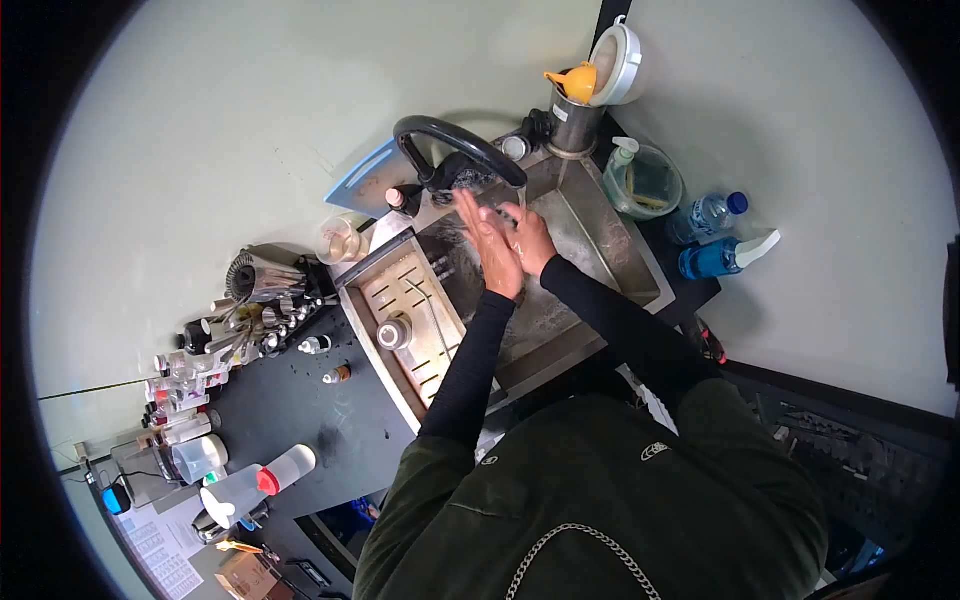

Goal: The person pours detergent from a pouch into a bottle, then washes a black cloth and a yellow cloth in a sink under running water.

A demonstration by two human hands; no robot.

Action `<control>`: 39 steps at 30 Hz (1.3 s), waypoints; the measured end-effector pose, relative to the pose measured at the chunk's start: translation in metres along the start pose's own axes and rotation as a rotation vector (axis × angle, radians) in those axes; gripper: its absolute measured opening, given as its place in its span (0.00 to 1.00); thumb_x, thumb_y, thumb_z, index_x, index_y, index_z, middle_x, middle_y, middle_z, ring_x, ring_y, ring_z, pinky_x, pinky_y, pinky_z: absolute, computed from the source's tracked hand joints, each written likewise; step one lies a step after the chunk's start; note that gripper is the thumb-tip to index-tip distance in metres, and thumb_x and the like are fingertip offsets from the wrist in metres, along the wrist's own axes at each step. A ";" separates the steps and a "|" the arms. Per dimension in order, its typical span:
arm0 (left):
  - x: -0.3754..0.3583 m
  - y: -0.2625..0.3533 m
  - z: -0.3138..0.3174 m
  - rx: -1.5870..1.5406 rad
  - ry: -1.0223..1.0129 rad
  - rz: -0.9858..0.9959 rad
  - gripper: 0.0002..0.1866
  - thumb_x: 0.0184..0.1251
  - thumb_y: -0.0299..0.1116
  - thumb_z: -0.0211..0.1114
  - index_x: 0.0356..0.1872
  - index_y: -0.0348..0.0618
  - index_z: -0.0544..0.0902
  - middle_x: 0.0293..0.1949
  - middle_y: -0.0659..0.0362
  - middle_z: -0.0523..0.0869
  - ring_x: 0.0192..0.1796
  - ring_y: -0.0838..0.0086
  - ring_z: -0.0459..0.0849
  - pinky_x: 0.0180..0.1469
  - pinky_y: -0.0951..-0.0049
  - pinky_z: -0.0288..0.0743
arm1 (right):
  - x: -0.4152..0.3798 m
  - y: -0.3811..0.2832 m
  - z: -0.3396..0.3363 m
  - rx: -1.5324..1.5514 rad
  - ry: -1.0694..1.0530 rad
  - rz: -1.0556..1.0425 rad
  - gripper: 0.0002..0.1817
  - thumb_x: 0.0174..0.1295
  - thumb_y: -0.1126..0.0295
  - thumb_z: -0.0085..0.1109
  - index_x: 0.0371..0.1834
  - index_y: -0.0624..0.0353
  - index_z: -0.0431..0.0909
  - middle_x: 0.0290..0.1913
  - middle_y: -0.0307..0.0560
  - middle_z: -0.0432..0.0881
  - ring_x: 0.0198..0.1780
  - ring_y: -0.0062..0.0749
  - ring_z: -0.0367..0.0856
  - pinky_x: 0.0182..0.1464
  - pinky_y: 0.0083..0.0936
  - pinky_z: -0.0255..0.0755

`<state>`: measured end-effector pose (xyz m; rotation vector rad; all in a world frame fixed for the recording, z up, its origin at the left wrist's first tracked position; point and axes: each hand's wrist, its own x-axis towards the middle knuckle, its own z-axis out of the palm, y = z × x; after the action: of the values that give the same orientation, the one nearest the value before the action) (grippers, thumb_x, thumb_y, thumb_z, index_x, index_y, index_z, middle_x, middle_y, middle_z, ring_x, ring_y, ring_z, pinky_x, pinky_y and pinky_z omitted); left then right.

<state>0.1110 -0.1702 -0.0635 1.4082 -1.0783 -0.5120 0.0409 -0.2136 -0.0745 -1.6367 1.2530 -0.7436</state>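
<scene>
My left hand is over the steel sink, its fingers stretched out towards the wall. Against its palm side rests my right hand, the fingers slightly bent and partly hidden. Both look wet, and I see no object between them. Above them curves a black tap, with a thin stream of water falling from its spout beside my right fingers. Foamy water covers part of the basin floor. Dark sleeves reach down to both wrists.
Left of the basin, a slotted drain tray holds a small metal cup. A green-pump soap bottle, a water bottle and a blue spray bottle stand to the right. Bar tools and bottles line the left counter.
</scene>
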 end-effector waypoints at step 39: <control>-0.053 -0.002 0.033 0.026 -0.081 -0.202 0.39 0.80 0.54 0.28 0.74 0.25 0.43 0.77 0.37 0.45 0.80 0.53 0.39 0.78 0.65 0.34 | -0.002 0.017 -0.023 0.532 -0.302 -0.075 0.22 0.71 0.66 0.55 0.66 0.59 0.70 0.60 0.51 0.78 0.60 0.30 0.77 0.61 0.28 0.71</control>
<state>0.0594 -0.1439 -0.0870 1.5392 -1.0152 -0.7073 0.0137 -0.2200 -0.0812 -1.2976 0.7045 -0.7625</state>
